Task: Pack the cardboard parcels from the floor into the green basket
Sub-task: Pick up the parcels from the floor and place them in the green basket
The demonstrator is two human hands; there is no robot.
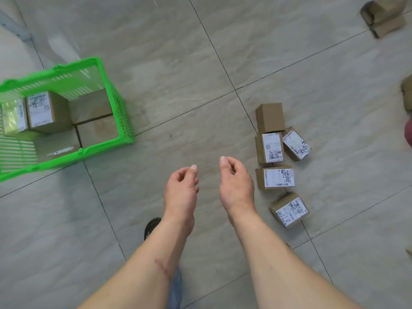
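Left hand [181, 188], right hand [236, 184]: loosely curled, holding nothing. Brown cardboard parcels [275, 178] strung lengthwise down grey tiled floor [178, 63], right. Green slatted plastic basket [111, 101] left, part-filled.

- Green basket [116, 108]: slatted plastic, upright on floor, far left; holds several brown cardboard parcels [48, 111], some labelled.
- Floor parcels [275, 178]: five small brown boxes clustered right, four showing white labels.

The light is bright and soft, like daylight. A pale shine lies on the floor [178, 63] near its far left edge. Shadows are faint. The green basket [116, 112] looks smeared and blurry. Boxes [383, 16] at the far right corner look blurry and bent.
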